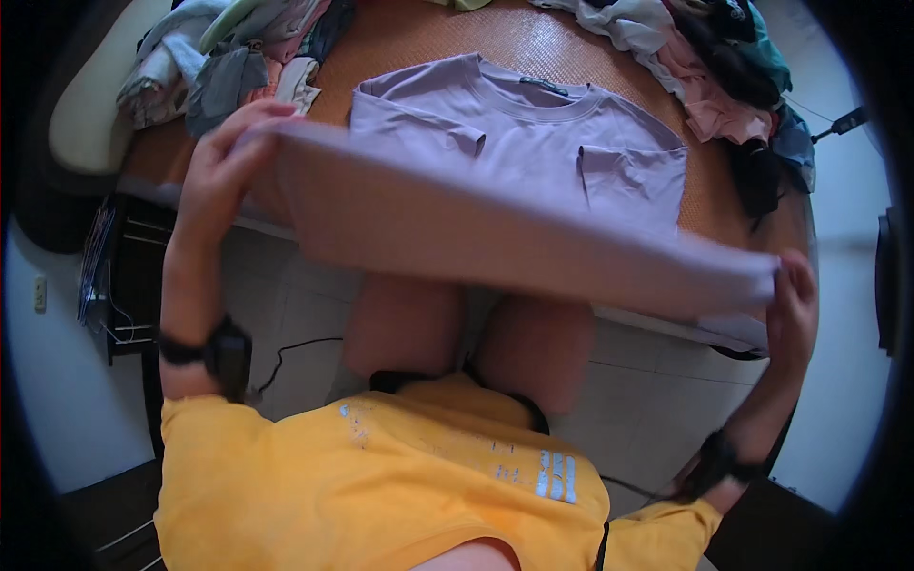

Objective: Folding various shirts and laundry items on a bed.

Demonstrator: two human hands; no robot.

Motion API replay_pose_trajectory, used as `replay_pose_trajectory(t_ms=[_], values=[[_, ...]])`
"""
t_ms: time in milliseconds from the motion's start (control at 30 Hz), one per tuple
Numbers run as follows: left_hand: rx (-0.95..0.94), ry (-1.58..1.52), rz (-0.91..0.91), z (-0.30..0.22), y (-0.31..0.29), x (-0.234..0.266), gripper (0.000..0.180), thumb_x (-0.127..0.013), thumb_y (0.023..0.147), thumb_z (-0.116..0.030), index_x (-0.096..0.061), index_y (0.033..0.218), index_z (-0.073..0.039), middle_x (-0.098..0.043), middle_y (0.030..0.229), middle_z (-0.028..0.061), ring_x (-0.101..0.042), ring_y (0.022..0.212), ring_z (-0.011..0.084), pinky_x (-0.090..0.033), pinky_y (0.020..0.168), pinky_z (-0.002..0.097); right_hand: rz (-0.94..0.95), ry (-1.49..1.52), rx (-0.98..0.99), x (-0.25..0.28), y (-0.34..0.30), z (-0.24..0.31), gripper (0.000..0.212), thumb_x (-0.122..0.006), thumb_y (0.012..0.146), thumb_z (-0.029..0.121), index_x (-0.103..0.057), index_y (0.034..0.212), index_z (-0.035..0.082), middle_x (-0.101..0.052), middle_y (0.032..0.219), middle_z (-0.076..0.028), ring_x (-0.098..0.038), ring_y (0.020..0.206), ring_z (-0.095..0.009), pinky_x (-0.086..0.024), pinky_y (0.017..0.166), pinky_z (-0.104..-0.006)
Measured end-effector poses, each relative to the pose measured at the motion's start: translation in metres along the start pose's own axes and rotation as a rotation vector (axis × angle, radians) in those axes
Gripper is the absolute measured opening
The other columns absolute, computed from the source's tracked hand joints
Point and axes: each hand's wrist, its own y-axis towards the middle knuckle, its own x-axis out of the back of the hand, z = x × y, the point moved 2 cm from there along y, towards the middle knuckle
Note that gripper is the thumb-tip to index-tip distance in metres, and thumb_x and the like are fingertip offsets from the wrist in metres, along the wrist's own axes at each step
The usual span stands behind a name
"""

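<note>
A light purple T-shirt (pixel 533 128) lies on the woven mat of the bed, its collar at the far side and both sleeves turned inward. Its lower part is lifted off the bed and stretched between my hands, blurred by motion. My left hand (pixel 233 152) is closed on one hem corner at the left, raised higher in the picture. At the right, my right hand (pixel 793 290) pinches the other hem corner. The cloth hangs as a wide slanting band above my knees and hides part of the bed's near edge.
Heaped clothes (pixel 228 71) lie on the bed at the far left, beside a pale curved cushion (pixel 95 95). Another long pile of clothes (pixel 705 76) runs along the right side. A dark bedside shelf (pixel 138 257) stands at left; a black cable (pixel 286 352) crosses the tiled floor.
</note>
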Motion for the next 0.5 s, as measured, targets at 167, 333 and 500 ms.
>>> replay_pose_trajectory(t_ms=[167, 333, 500], values=[[0.359, -0.387, -0.2, 0.106, 0.109, -0.003, 0.027, -0.061, 0.085, -0.031, -0.06, 0.093, -0.005, -0.057, 0.077, -0.001, -0.053, 0.072, 0.0072, -0.043, 0.064, 0.0242, -0.073, 0.335, -0.127, -0.084, 0.144, -0.04, 0.03, -0.061, 0.084, 0.014, -0.054, 0.112, 0.004, -0.06, 0.092, -0.005, -0.058, 0.078, -0.015, -0.048, 0.068, -0.0256], [0.495, -0.322, -0.053, 0.163, 0.147, -0.047, 0.037, -0.067, 0.08, -0.034, -0.059, 0.093, -0.001, -0.06, 0.076, 0.0014, -0.054, 0.066, 0.0099, -0.045, 0.062, 0.0257, -0.024, -0.107, -0.272, -0.09, 0.196, -0.133, 0.039, -0.069, 0.078, 0.026, -0.056, 0.108, 0.004, -0.062, 0.085, -0.003, -0.057, 0.075, -0.011, -0.045, 0.066, -0.0228], [0.44, -0.012, 0.108, 0.161, 0.137, -0.029, 0.031, -0.068, 0.078, -0.019, -0.057, 0.1, 0.0, -0.06, 0.084, 0.0019, -0.055, 0.072, 0.009, -0.044, 0.069, 0.0217, -0.004, -0.399, 0.099, -0.105, 0.16, -0.117, 0.06, -0.07, 0.075, 0.029, -0.046, 0.121, -0.003, -0.053, 0.116, -0.013, -0.053, 0.103, -0.017, -0.04, 0.089, -0.028]])
